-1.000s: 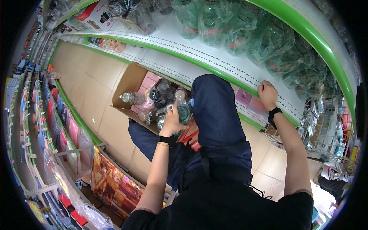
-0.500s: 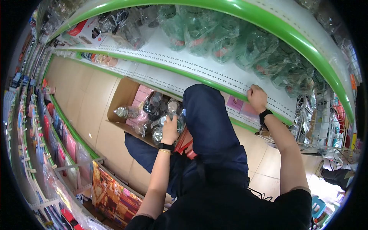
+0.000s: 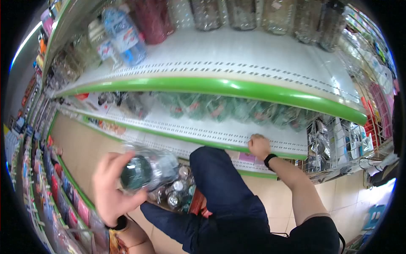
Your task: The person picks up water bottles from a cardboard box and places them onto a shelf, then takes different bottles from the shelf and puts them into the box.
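The left hand [image 3: 111,192] clasps a film-wrapped bottle [image 3: 146,171], probably slippery; better held round its body. The right hand [image 3: 259,146] grips the shelf [image 3: 203,129] by its front edge.

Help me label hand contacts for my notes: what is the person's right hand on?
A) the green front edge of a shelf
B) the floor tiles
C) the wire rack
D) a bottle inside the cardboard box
A: the right hand has its fingers curled over the green front edge of the shelf, while the left hand holds a plastic-wrapped bottle.
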### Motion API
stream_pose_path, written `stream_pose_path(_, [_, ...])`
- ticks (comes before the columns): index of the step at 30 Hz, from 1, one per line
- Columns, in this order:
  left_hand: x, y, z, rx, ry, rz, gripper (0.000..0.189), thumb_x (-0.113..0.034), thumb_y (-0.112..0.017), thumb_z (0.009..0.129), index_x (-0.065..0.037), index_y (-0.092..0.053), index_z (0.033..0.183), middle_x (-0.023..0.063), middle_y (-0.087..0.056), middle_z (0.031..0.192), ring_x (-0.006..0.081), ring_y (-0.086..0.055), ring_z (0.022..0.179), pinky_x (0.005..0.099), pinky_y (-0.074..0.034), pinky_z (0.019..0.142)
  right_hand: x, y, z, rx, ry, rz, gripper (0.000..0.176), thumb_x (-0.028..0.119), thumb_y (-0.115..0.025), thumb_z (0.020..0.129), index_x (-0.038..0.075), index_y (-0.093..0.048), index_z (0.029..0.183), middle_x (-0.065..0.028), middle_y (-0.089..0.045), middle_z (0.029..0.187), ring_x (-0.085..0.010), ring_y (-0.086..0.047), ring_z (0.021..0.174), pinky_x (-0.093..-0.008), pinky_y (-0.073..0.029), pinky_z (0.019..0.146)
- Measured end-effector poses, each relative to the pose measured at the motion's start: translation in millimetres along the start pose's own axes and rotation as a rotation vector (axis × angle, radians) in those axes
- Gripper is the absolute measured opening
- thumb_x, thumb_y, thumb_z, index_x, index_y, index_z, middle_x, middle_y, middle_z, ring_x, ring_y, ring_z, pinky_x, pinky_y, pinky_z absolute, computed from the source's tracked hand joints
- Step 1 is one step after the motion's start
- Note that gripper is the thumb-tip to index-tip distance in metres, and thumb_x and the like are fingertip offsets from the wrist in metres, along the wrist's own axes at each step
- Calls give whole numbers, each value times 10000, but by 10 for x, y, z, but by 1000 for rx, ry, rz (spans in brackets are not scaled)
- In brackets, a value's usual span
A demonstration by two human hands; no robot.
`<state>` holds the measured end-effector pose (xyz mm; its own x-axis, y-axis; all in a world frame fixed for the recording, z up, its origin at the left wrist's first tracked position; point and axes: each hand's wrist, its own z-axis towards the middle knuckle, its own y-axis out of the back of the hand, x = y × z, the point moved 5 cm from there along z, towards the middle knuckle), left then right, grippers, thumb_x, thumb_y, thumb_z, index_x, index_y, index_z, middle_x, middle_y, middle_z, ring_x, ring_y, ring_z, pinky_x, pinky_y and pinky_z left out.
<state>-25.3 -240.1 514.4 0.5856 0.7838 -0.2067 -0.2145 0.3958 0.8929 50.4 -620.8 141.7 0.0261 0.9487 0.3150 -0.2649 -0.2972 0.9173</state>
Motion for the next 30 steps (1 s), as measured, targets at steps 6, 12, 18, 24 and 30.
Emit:
stream_pose_path(6, [-495,995,309,-855,-138,-225,882,-432,-617,634,93,-378,1301,236,-524,1121,315,-573,1008,408,-474,859,-5,16,-27,-52,4,-2,207,226,-517,763,47,-621,764,-133,-637,803,-300,-626,765,-428,-517,659])
stream_pose_path(12, [-1563,807,1419,-757,-615,-334,738,-349,-537,741,101,-372,1302,207,-502,1249,293,-539,1113,387,-422,963,-36,-28,-39,-4,-19,23,269,270,-490,786,44,-637,786,-132,-647,816,-291,-632,780,-424,-523,683])
stream_pose_path(18, [-2641,225,2225,-476,-880,-567,464,-61,-672,688,1,-535,1126,60,-579,1052,125,-543,983,258,-424,873,-51,5,-56,41,-33,73,302,275,-464,813,26,-633,836,-147,-649,846,-296,-631,807,-427,-522,716])
stream_pose_path(24, [-3423,-453,3192,-201,-766,-757,433,-188,-703,737,19,-550,1086,84,-627,922,128,-572,851,268,-460,777,-27,131,-56,95,-41,113,304,269,-457,830,17,-625,866,-157,-650,880,-301,-629,839,-430,-517,746])
stream_pose_path(30, [-3828,-938,3642,-312,-763,-707,473,-324,-717,717,-37,-570,1063,140,-658,916,260,-645,801,353,-500,729,-47,30,-30,3,-20,119,265,251,-484,818,23,-619,816,-156,-639,829,-300,-625,798,-423,-515,719])
